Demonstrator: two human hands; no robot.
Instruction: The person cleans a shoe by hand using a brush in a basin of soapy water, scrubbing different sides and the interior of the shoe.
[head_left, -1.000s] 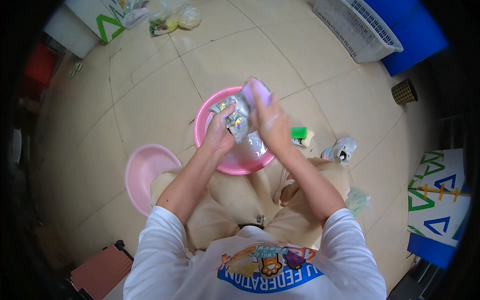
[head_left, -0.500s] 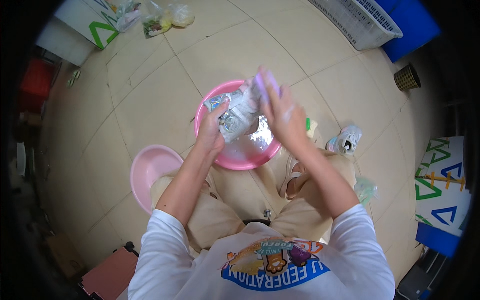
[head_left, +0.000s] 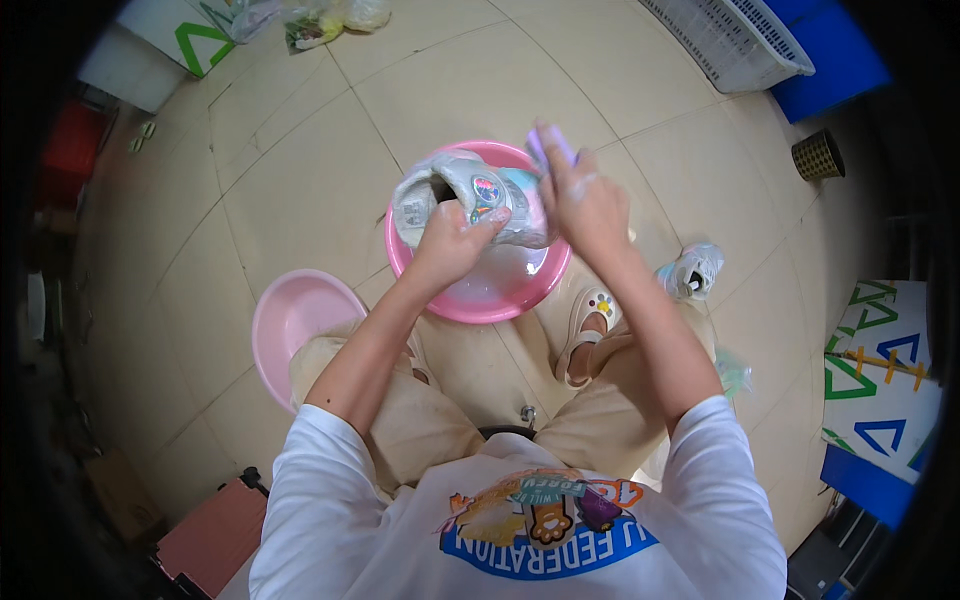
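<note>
A pale grey sneaker (head_left: 470,185) with shiny and pastel patches is held up over the pink basin (head_left: 497,311). My left hand (head_left: 455,240) is closed on its side, thumb on top, and the dark ankle opening faces up and left. At the toe end, my right hand (head_left: 592,212) grips a purple scrubbing brush (head_left: 552,147), blurred by motion and partly covered by the fingers; I cannot tell whether it touches the shoe. Suds whiten the back of that hand. Below the shoe, cloudy water shows in the basin.
Right of the basin, a second pale sneaker (head_left: 693,272) stands on the tiles. A light pink basin (head_left: 268,335) sits by my left knee. Farther off are a white plastic crate (head_left: 740,45), a patterned wastebasket (head_left: 818,155) and plastic bags (head_left: 325,22). A pink suitcase (head_left: 215,535) lies at lower left.
The sneaker has turned, so its ankle opening now shows and its toe points right. My right hand and the brush have shifted slightly right.
</note>
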